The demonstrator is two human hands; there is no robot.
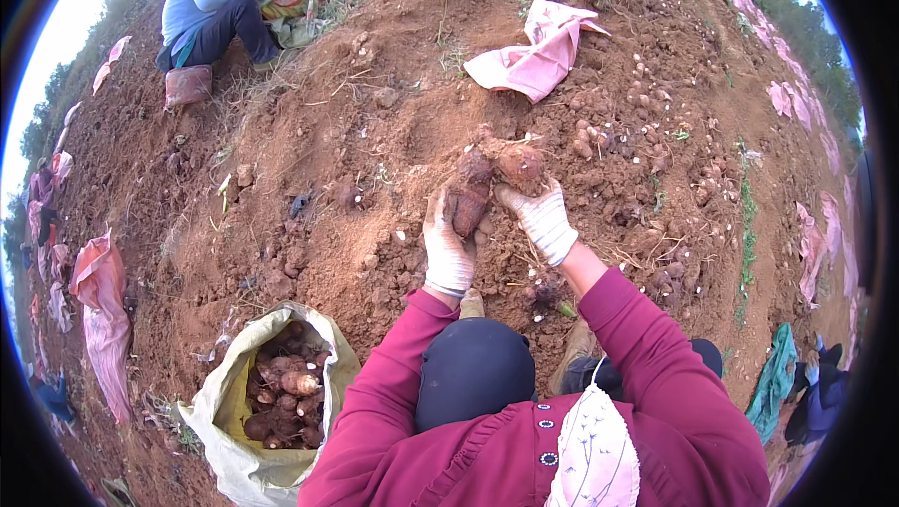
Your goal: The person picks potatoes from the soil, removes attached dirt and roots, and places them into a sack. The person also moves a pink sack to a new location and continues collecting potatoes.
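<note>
My left hand (448,247), in a white striped work glove, grips a long reddish-brown taro-like corm (470,191) caked with soil. In my right hand (542,215), gloved the same way, is a rounder corm (520,163) with rootlets. The two corms touch or lie very close at their upper ends; whether they are joined I cannot tell. Below them small corms and loose soil cover the ground. An open woven sack (337,345), pale outside and yellow inside, stands at my lower left, with many brown corms (291,384) in it.
Pink sacks lie on the soil ahead (537,57) and at the left (105,317). Small corms (653,100) are scattered to the right. A person (204,15) sits at the upper left, holding a green sack (291,5). Another person (818,394) is beside a green cloth (772,380) at the lower right.
</note>
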